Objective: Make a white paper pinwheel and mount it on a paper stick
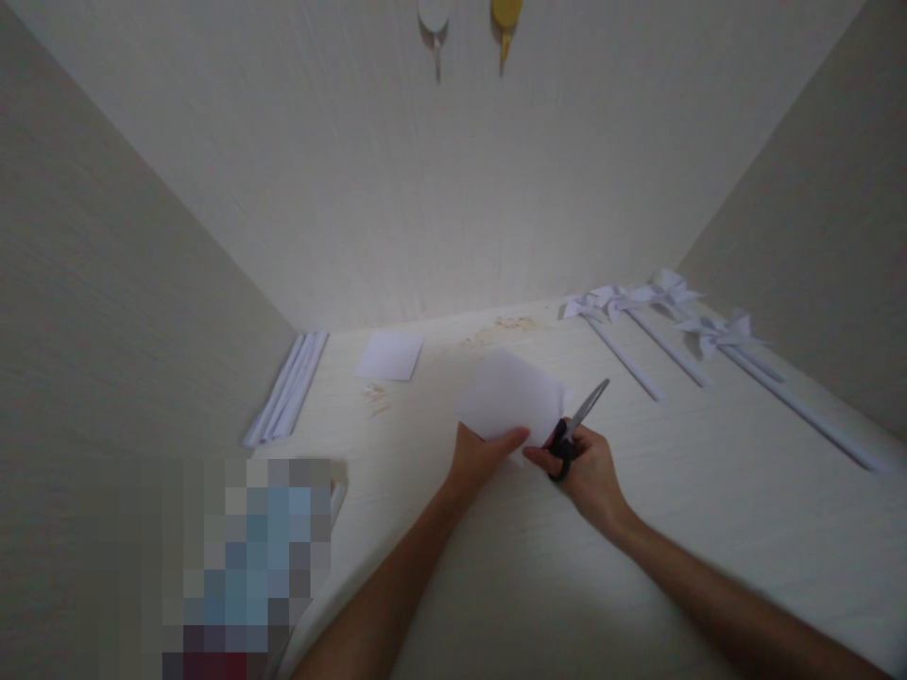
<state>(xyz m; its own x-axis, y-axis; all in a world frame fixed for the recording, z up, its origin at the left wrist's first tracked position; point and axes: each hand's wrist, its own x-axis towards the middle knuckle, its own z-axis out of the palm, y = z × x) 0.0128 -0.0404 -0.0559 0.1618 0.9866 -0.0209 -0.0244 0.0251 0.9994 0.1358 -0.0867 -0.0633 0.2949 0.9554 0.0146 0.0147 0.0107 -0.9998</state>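
A sheet of white paper is held up over the middle of the table. My left hand grips its lower edge, with the thumb lying across the front. In my right hand is a pair of scissors with black handles, its grey blades pointing up and to the right, away from the paper. The right thumb and fingertips come close to the paper's lower right corner; whether they pinch it I cannot tell.
Another square paper lies at the back left, beside rolled paper tubes. Several paper pinwheels on sticks lie at the right. Small scraps dot the table. Hooks hang on the back wall. The lower left is pixelated.
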